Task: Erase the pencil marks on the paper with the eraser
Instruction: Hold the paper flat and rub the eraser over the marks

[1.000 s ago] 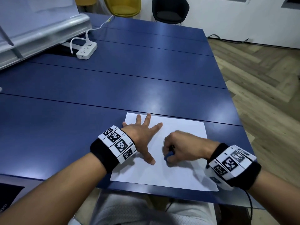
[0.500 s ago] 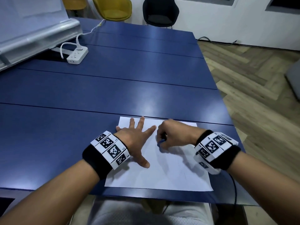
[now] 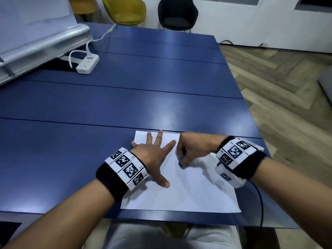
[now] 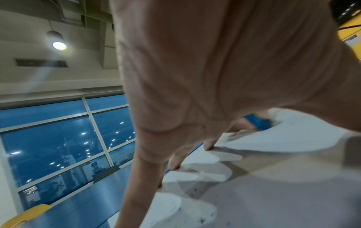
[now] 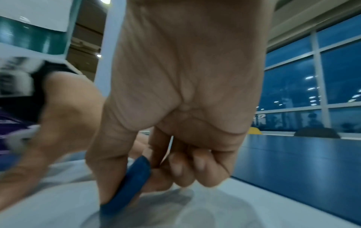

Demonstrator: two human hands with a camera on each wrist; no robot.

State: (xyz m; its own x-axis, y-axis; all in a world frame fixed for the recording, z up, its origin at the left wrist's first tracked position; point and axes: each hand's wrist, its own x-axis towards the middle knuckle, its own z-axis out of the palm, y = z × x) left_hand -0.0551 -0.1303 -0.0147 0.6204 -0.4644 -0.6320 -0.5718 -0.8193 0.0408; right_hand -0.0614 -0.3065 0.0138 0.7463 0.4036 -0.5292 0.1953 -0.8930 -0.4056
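Near the front right corner of the blue tabletop (image 3: 89, 159) lies the white paper (image 3: 188, 191), its lower edge close to the tabletop's front edge. The left hand (image 3: 154, 155) is spread flat on the paper's left part, fingers straight and fanned toward the far edge, pinning the sheet down. The right hand (image 3: 193, 150) holds its grip clenched round the blue eraser (image 5: 131, 183), pinched between thumb and curled fingers, its lower tip pressed on the paper near the sheet's middle, just beside the left index finger. Only faint pencil marks (image 3: 209, 195) show, toward the sheet's front right corner.

The main risk, as I judge it, is the paper buckling or tearing. Only its left part is pinned, so a hard stroke toward the free right or front edge could drag and crease the sheet. A stroke toward the left hand could bump the eraser into the index finger and break the rhythm. The narrow eraser edge concentrates pressure, which may smear graphite instead of lifting it. Faint marks by the front right corner are easy to overlook.
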